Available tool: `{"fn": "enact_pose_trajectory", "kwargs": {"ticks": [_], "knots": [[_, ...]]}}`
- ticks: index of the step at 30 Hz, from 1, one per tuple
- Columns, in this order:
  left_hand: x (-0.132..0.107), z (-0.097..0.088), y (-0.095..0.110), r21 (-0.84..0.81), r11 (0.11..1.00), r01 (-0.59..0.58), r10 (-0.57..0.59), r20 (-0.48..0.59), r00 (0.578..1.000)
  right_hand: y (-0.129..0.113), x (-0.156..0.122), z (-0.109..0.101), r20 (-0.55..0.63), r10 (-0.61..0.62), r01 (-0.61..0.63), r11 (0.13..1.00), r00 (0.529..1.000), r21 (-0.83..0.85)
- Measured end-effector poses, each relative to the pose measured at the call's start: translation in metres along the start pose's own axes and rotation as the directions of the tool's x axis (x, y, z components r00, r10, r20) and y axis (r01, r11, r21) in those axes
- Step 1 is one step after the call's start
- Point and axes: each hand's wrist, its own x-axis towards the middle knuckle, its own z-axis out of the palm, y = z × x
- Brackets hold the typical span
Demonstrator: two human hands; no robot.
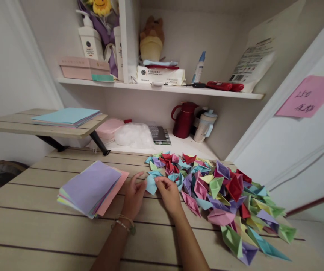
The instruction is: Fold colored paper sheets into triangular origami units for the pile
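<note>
A small light-blue folded paper (151, 185) is held just above the slatted table, between my two hands. My right hand (168, 192) pinches its right side between thumb and fingers. My left hand (134, 191) is at its left edge, the thumb against or very near the paper and the index finger raised apart from it. The left hand's remaining fingers are partly hidden. Just behind the held piece lies another blue folded paper (155, 174). To the right spreads a heap of folded paper boats (218, 203) in several colours. A stack of paper sheets (91, 188), purple on top, lies left of my left hand.
A raised wooden shelf (94, 126) on black legs carries blue-topped paper sheets (67, 116). Behind the table stand a red jug (183, 120), a pale cup (205, 126) and a white plastic bag (133, 135). Bottles and boxes line the upper shelf (162, 87).
</note>
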Motion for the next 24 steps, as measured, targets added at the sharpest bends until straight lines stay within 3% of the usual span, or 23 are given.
{"fn": "enact_pose_trajectory", "kwargs": {"ticks": [5, 11, 16, 24], "knots": [[-0.001, 0.003, 0.004, 0.045, 0.999, -0.002, 0.001, 0.042, 0.999, 0.002, 0.001, 0.001, -0.058, -0.060, 0.064, 0.995, 0.997, 0.072], [0.000, -0.002, 0.002, 0.066, 0.997, -0.046, 0.054, -0.125, 0.991, -0.005, -0.002, 0.002, 0.071, -0.065, 0.071, 0.994, 0.995, -0.082], [0.006, -0.011, -0.003, 0.108, 0.987, -0.116, 0.132, -0.164, 0.978, -0.004, -0.004, 0.002, 0.135, -0.002, 0.018, 0.993, 0.991, -0.117], [0.003, -0.005, 0.003, -0.056, 0.998, -0.010, 0.011, 0.016, 1.000, -0.010, -0.004, -0.002, 0.098, -0.082, 0.096, 0.984, 0.992, -0.152]]}}
